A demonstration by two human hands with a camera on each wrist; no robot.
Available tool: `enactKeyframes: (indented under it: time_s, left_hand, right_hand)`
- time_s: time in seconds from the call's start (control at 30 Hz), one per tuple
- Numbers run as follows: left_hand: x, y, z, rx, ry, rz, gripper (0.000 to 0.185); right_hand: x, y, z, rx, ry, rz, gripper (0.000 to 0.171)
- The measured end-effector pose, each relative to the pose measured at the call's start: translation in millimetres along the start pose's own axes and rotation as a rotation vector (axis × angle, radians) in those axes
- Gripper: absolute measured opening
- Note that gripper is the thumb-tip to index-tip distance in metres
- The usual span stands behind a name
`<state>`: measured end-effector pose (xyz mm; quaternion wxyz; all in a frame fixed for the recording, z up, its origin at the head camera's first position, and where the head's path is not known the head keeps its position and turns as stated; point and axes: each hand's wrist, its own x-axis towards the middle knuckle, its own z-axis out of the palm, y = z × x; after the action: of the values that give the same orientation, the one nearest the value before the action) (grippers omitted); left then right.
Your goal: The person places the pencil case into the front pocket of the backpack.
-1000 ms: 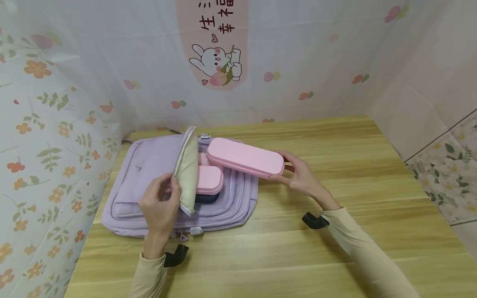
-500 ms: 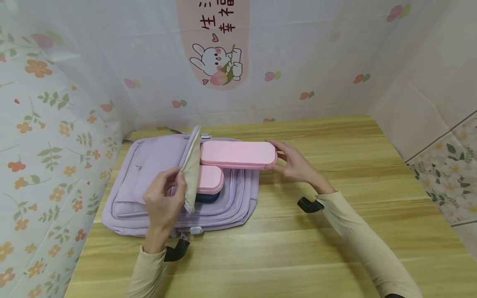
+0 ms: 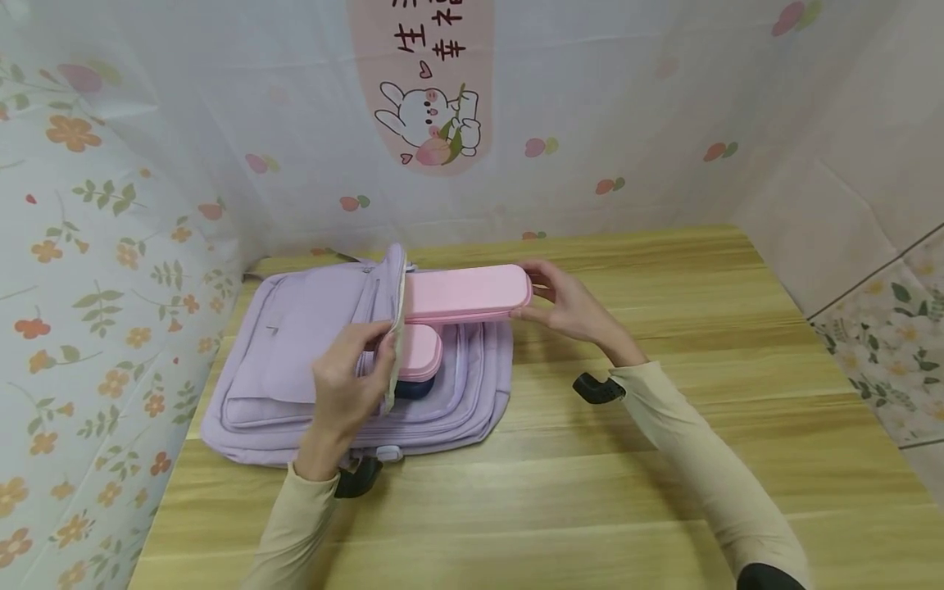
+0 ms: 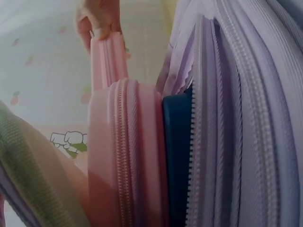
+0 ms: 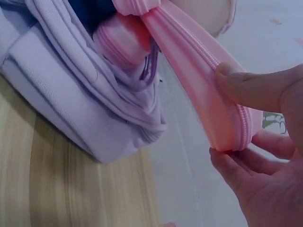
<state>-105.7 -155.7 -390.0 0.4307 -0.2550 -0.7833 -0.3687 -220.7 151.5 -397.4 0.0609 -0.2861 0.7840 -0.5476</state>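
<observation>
A lilac backpack (image 3: 295, 336) lies flat on the table. My left hand (image 3: 347, 381) pinches the edge of its raised pocket flap (image 3: 383, 291). Fingers and thumb of my right hand (image 3: 571, 307) grip the right end of a long pink zippered pencil case (image 3: 472, 293); its other end disappears behind the flap. In front of it a shorter pink zippered case (image 3: 422, 351) sits in the pocket, over a dark blue case (image 3: 415, 388). The left wrist view shows the blue case (image 4: 176, 156) beside the pink zipper. In the right wrist view, another pink case (image 5: 124, 42) shows inside the bag.
The wood-grain table (image 3: 560, 492) extends right and forward of the backpack. A printed cloth with a rabbit picture (image 3: 431, 123) hangs behind it, and a floral cloth (image 3: 96, 328) borders the left side. A buckle (image 3: 389, 453) lies at the bag's near edge.
My right hand has moved left, straightening the long pink pencil case and sliding it farther behind the flap. My left hand has shifted right with the flap edge, covering more of the cases.
</observation>
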Motion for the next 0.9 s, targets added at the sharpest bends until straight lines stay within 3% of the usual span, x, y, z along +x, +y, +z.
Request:
enactKeyframes:
  time_s: [0.23, 0.33, 0.57, 0.73, 0.9]
  left_hand:
    - [-1.2, -1.5, 2.8, 0.013, -0.096, 0.122, 0.020]
    - [-2.5, -0.2, 3.0, 0.007, -0.108, 0.142, 0.023]
    - [-4.5, 0.0, 4.3, 0.003, -0.109, 0.182, 0.023]
    - [-5.7, 0.5, 7.6, 0.029, -0.111, 0.229, 0.022]
    - [-5.8, 1.6, 9.6, 0.020, -0.120, 0.232, 0.023]
  right_hand:
    - [6.5, -2.5, 16.6, 0.063, 0.059, -0.008, 0.070]
    - [8.5, -0.7, 25.3, 0.070, 0.088, -0.022, 0.071]
    - [12.0, 3.2, 49.1, -0.037, 0.190, -0.031, 0.070]
    - [14.9, 3.4, 69.2, -0.021, 0.181, 0.024, 0.069]
    - [17.9, 6.0, 80.9, 0.034, 0.156, 0.001, 0.063]
